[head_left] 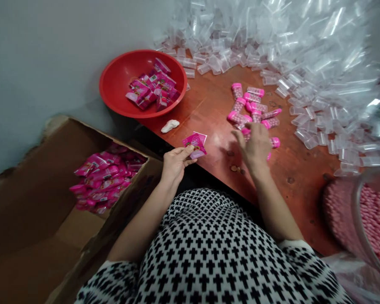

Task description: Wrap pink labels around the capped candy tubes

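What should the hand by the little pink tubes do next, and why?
The right hand hovers over the pink-capped tubes, seemingly empty, while the left hand pinches a pink packet. So it should probably close its fingers on one tube and lift it.

Plain grey wall (50,50) behind, smooth, unmarked. Reddish-brown wooden table (297,181) set against it; worn top, dark knots, scuffs, faint sheen. Open brown cardboard box (31,177) left of table edge. Light soft, even.
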Demonstrator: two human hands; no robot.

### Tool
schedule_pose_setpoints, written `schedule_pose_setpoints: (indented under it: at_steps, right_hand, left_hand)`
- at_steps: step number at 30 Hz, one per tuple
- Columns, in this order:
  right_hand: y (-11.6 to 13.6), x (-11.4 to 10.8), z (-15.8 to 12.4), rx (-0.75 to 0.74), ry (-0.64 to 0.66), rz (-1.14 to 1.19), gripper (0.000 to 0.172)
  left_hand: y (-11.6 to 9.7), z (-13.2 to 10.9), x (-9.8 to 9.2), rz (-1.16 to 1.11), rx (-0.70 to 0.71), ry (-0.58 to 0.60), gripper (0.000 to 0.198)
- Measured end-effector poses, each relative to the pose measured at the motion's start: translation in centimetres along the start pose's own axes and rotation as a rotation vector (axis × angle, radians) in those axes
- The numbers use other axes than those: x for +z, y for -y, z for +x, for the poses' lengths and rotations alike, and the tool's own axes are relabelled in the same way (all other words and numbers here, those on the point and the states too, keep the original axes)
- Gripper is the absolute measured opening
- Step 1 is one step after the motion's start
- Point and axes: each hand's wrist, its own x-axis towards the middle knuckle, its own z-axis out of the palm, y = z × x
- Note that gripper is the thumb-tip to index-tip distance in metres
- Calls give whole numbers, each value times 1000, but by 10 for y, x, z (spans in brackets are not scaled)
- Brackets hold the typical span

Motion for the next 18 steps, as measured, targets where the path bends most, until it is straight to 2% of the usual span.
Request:
schedule_pose_setpoints:
  at_steps: [2,4,7,8,10,12,14,16,18]
  right_hand:
    - [-17,-8,7,88,36,-224,40]
    - [-28,-8,10,152,128,-341,37]
    - [-30,-2,6,136,161,-267,30]
    - [-26,0,2,110,146,-151,30]
    - [-14,3,-9,96,170,223,31]
    - [2,3,-24,171,309,660,32]
    - [19,3,-41,268,483,984,33]
    - [33,3,-56,321,588,1145,34]
    - [42,4,-67,343,613,1198,34]
  left_hand:
    - [2,1,2,-22,-25,18,37]
    - [3,3,4,-45,-43,37,37]
    - [3,4,6,-81,-66,29,36]
    - [2,4,7,-101,-74,21,36]
    - [0,5,9,-149,-90,7,34]
    - [-1,6,11,-199,-105,-10,32]
    - [0,7,13,-241,-121,-33,30]
    - [2,8,15,-282,-131,-39,29]
    - [4,9,17,-319,-130,-31,29]
